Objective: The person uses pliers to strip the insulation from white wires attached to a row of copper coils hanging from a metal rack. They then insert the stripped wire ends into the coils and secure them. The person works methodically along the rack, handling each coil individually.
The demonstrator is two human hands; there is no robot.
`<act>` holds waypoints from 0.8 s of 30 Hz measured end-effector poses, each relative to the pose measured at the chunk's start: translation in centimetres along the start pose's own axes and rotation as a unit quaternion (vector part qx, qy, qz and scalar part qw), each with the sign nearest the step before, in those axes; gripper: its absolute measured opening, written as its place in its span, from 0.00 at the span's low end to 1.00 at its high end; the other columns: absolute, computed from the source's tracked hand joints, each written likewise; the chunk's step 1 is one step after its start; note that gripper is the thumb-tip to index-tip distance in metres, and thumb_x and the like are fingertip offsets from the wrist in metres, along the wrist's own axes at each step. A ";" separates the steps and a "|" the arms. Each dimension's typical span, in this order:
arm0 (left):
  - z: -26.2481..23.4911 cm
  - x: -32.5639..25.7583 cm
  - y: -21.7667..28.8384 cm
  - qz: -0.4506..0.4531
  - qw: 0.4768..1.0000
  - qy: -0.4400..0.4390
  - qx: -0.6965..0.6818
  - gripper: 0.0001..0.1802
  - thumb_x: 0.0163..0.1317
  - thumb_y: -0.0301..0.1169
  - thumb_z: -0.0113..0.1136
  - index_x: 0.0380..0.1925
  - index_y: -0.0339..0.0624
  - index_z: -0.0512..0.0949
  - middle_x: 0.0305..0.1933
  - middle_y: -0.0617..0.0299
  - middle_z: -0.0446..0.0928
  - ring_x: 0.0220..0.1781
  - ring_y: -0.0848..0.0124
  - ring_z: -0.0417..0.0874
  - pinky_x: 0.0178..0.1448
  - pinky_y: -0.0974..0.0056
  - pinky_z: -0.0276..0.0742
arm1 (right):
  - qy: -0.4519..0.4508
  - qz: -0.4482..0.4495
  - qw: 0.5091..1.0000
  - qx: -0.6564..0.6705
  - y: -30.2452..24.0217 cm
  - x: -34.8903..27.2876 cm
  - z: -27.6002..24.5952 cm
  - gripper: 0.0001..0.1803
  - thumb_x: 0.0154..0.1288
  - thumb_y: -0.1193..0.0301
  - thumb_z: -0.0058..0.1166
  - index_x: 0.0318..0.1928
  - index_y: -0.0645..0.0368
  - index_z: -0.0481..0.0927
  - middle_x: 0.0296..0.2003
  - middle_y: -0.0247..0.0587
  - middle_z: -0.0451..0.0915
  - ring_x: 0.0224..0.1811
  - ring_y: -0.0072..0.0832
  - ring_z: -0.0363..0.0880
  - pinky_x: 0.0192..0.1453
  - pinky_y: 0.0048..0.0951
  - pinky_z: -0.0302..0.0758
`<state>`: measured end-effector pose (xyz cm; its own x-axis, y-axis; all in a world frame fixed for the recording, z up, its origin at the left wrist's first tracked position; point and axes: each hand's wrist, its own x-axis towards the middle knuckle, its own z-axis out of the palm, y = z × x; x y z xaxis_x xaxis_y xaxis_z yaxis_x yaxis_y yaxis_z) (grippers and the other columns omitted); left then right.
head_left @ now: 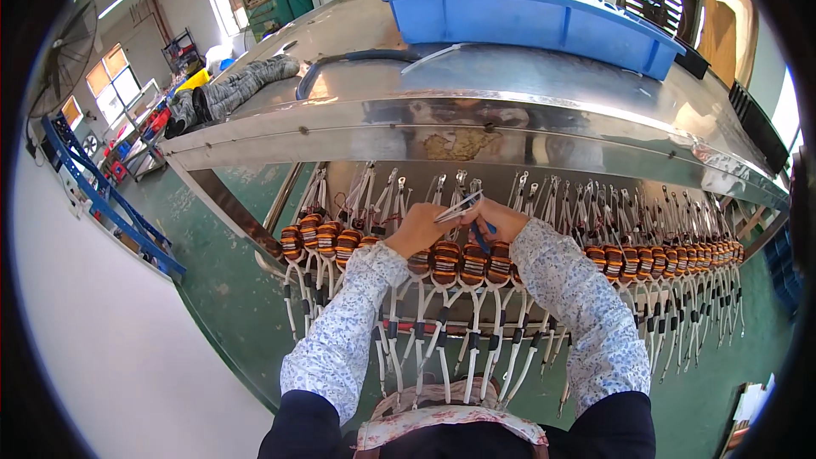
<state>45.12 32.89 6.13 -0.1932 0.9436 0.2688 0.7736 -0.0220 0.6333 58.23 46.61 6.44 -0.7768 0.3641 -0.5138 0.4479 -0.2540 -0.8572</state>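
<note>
In the head view, both hands meet over a long row of copper-wound coils (446, 262) hanging on a rail along the front edge of a steel tabletop (527, 93). The left hand (416, 229) is curled closed, its fingers gathered on the upper end of a coil's white lead wires near the middle of the row. The right hand (500, 221) is clenched around a small cutter with blue handles (478, 231), whose slim metal tip points left toward the left hand's fingertips; it seems to touch a wire there, though the spot is too small to be certain. Both forearms wear patterned blue-and-white sleeves (348, 323) and rise from the lower edge.

The coils stretch from the left end of the rail to the far right, each with white sleeved leads (442, 348) dangling below and bare wire ends sticking up above. On the tabletop, well behind the hands, sits a blue plastic tray (527, 21) heaped with white strips. A grey glove (246, 85) lies at the tabletop's left side, near a dark hose (357, 58). The floor (229, 289) below is green.
</note>
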 end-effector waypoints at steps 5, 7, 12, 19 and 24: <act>1.7 -0.2 -0.8 0.034 0.999 0.000 0.035 0.13 0.51 0.39 0.64 0.33 0.42 0.82 0.25 0.48 0.78 0.28 0.51 0.79 0.33 0.54 0.72 | -0.072 -0.046 0.991 0.100 1.2 -0.3 -1.1 0.10 0.58 0.69 0.48 0.29 0.63 0.79 0.21 0.34 0.73 0.22 0.23 0.71 0.29 0.23 0.69; 2.0 -0.2 -1.7 0.042 0.997 0.001 0.070 0.14 0.50 0.39 0.64 0.32 0.42 0.82 0.25 0.48 0.78 0.29 0.51 0.79 0.33 0.54 0.73 | -0.036 -0.070 0.994 0.071 1.3 -0.2 -0.3 0.11 0.58 0.69 0.49 0.27 0.63 0.79 0.21 0.36 0.74 0.21 0.24 0.71 0.27 0.24 0.67; 1.2 -0.2 -1.6 0.047 0.994 0.001 0.101 0.14 0.48 0.38 0.65 0.31 0.41 0.81 0.27 0.48 0.79 0.30 0.52 0.80 0.35 0.54 0.74 | 0.017 -0.158 0.969 -0.191 1.7 1.1 -1.7 0.10 0.57 0.72 0.50 0.25 0.64 0.80 0.19 0.37 0.74 0.18 0.24 0.70 0.24 0.25 0.66; 0.7 -1.2 -1.5 -0.008 0.998 0.037 -0.057 0.13 0.50 0.38 0.65 0.31 0.41 0.81 0.24 0.48 0.78 0.28 0.53 0.80 0.34 0.57 0.74 | 0.004 -0.015 1.000 0.016 -0.2 -2.1 -0.8 0.08 0.59 0.75 0.47 0.29 0.65 0.77 0.27 0.41 0.77 0.22 0.23 0.69 0.22 0.25 0.66; 1.0 0.7 0.2 0.014 0.998 -0.005 0.062 0.14 0.50 0.40 0.64 0.29 0.41 0.82 0.26 0.48 0.78 0.32 0.50 0.79 0.37 0.54 0.73 | -0.034 -0.055 0.987 0.149 0.4 -2.5 -0.5 0.09 0.57 0.72 0.48 0.32 0.65 0.79 0.27 0.37 0.77 0.26 0.23 0.71 0.28 0.27 0.70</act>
<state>45.72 33.90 5.72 -0.1654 0.9462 0.2782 0.8475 -0.0078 0.5307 60.65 46.07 7.35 -0.8458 0.3461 -0.4061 0.2174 -0.4715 -0.8547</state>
